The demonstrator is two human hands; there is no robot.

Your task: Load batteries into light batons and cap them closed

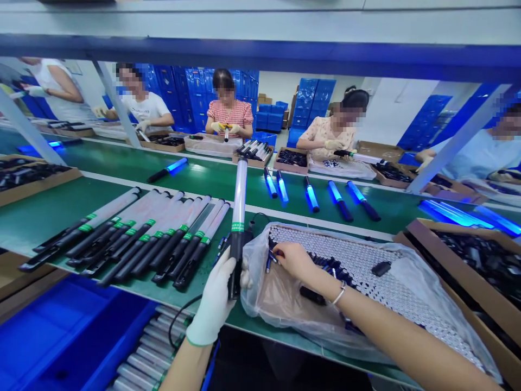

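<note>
Our right forearm [391, 323] is spanning the lined tray [280, 288], closest to the lens. Bare right hand [299, 260] is sitting over the tray's far left corner, fingertips at small blue cylinders [268, 265]; we're not able to tell if that grip is clamping one or only touching. Gloved left hand [215, 293] is holding the white-and-black tube [240, 190]: grip wrapped on the black handle, pale section up, nearly upright, just left of the tray.

Progress, our read: this unit is sitting mid-job, showing no blue glow. Similar tubes [163, 233] are lying side by side on the desk [44, 212] to the left, also looking unlit; we're guessing they're pending, but they could be done. Blue-lit tubes [311, 196] are lying on the green belt [122, 157] beyond; we're counting those as further along. Silver-ended cylinders [345, 250] are filling much of the tray, its near left floor showing bare, so we're judging plenty is left.

Hard to see: our glove is covering part of the handle, so whether it's open or loaded isn't showing. Right fingers are hiding their own contact point. Box of black parts [480, 255] is running off the right edge, blue bin [81, 331] off the bottom left. Outermost co-workers across the belt are getting cut off too.
</note>
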